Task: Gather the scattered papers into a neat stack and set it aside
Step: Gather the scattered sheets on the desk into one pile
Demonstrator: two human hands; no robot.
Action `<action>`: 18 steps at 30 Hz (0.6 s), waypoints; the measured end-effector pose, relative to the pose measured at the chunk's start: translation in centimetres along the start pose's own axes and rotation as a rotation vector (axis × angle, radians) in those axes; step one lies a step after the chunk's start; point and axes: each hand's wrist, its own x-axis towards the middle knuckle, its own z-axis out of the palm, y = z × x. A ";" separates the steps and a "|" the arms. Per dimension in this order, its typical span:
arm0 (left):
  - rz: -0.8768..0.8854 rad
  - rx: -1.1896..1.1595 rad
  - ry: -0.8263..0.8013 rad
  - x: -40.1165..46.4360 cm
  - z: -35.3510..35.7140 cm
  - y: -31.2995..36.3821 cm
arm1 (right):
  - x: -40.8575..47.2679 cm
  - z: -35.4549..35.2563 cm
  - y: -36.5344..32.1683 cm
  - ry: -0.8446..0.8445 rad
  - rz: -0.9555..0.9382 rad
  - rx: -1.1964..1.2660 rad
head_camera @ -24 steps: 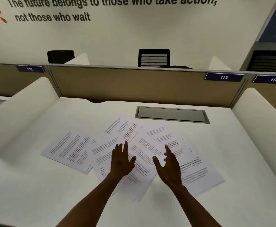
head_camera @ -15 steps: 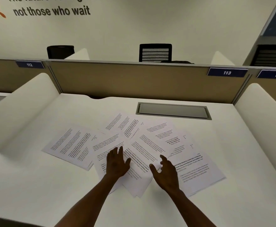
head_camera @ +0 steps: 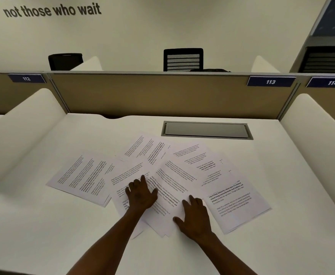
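Note:
Several printed white papers (head_camera: 174,175) lie fanned and overlapping on the white desk (head_camera: 43,225). One sheet (head_camera: 83,179) sticks out to the left, another (head_camera: 240,205) to the right. My left hand (head_camera: 140,195) rests palm down with spread fingers on the middle sheets. My right hand (head_camera: 195,217) lies flat on the near edge of the central sheets, fingers apart. Neither hand grips a sheet.
A grey cable hatch (head_camera: 206,130) is set into the desk behind the papers. White curved dividers stand at the left (head_camera: 19,132) and right (head_camera: 317,126). A tan partition (head_camera: 162,94) with number tags closes the back. Black chairs show beyond it.
Both hands came down from hovering above the papers and now lie flat on them. My right hand moved nearer and lower. The papers look unmoved.

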 end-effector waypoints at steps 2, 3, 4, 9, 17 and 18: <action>-0.050 -0.061 -0.011 0.4 -0.6 0.4 | 0.1 0.1 0.1 0.001 -0.004 -0.008; -0.065 -0.109 -0.021 0.6 -1.0 0.7 | 0.1 0.1 0.1 0.003 -0.004 -0.008; -0.067 -0.166 -0.031 0.9 -1.3 1.0 | 0.1 0.1 0.1 0.005 -0.003 -0.006; -0.110 -0.516 -0.147 1.3 -3.0 1.6 | 0.1 0.4 0.3 0.001 0.000 0.008; 0.011 -0.879 -0.402 -0.8 -6.5 2.8 | 0.0 0.6 1.0 0.000 -0.013 0.035; 0.067 -0.872 -0.394 -1.6 -6.8 3.2 | -0.1 0.5 1.1 0.027 -0.011 0.075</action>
